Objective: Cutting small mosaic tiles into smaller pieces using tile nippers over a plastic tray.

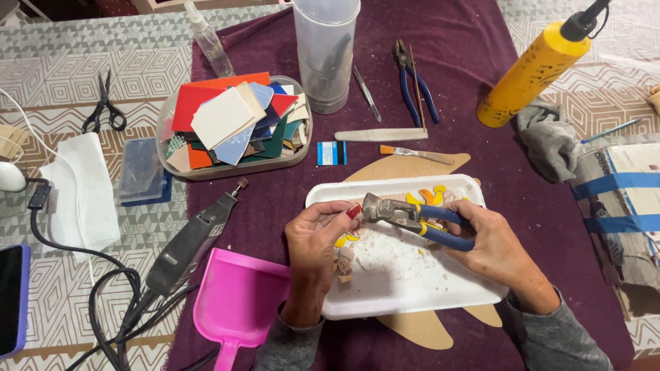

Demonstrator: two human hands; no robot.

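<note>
Low in the middle of the frame, a pair of tile nippers [412,218] with blue and yellow handles lies across a white foam tray [405,302]. The right hand [491,251] comes in from the lower right, fingers wrapped firmly around the handles, squeezing them close together. The metal jaws point left toward the left hand [313,251], which rises from the bottom edge with its wrist bent; its thumb and forefinger pinch a small tile piece [354,211], red at the tip, right at the jaws. Both arms wear grey sleeves.

The tray holds white crumbs and dust, plus small yellow, orange and white chips [430,196] near its far rim. Under the tray lies a flat tan cut-out board [419,330] with curved edges, on a dark purple cloth [474,75].

Just left of the tray sits a pink plastic dustpan [237,302], and beside it a grey rotary tool [196,240] with black cords. In the upper left centre, a shallow oval bowl [206,172] is heaped with flat glossy tile sheets in red, cream, blue and green. A tall translucent cup [325,55] stands behind it. A second pair of pliers [412,86] lies at upper centre, and a yellow bottle [533,72] leans at the upper right. A small blue card [331,152] lies above the tray.
</note>
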